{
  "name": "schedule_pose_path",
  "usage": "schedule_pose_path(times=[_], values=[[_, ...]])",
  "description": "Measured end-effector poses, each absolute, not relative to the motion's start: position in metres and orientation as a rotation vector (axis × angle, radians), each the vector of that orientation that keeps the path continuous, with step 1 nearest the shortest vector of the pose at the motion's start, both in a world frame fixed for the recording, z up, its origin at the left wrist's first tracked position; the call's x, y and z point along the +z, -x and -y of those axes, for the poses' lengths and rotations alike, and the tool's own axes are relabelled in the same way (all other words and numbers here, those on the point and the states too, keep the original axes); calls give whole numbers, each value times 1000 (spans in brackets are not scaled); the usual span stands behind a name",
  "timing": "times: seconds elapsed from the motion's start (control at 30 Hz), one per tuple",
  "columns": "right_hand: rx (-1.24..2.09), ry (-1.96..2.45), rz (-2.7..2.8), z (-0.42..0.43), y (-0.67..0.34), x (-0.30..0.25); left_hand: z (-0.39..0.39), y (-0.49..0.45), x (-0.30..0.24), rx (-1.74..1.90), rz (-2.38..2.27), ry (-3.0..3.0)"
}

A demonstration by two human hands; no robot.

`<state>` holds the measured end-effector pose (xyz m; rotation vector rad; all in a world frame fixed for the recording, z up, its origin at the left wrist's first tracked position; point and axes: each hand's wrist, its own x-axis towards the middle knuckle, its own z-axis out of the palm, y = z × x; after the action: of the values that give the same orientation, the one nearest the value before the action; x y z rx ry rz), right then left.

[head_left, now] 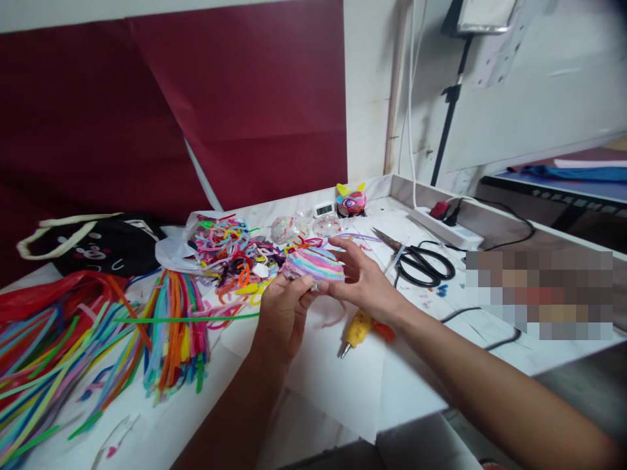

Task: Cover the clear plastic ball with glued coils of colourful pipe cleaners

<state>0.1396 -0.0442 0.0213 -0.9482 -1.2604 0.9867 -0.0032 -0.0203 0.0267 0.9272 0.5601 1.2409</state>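
Note:
A rounded craft piece (316, 264), striped in pink, purple, blue and cream fuzzy pipe cleaner, is held above the white paper. My left hand (284, 307) grips its lower left edge, with the thumb on top. My right hand (362, 277) is at its right side, thumb at the lower edge and fingers partly spread; the fingertips are partly hidden behind it. Just below my right hand lies a yellow glue gun (358, 329), nozzle toward me. A pink pipe cleaner (337, 316) curls beneath the piece.
Bundles of coloured pipe cleaners (179, 326) lie at left, with cut pieces (220, 238) behind. Black-handled scissors (426, 264) rest at right, near a power strip (445, 228). A small timer (324, 209) and a yellow-eared craft figure (351, 201) stand at the back.

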Motion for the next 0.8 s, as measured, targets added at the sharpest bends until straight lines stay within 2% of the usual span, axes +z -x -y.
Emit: schedule_pose_path(times=[0.8], values=[[787, 1064, 1261, 40, -140, 10, 28, -4, 22, 1202, -626, -903]])
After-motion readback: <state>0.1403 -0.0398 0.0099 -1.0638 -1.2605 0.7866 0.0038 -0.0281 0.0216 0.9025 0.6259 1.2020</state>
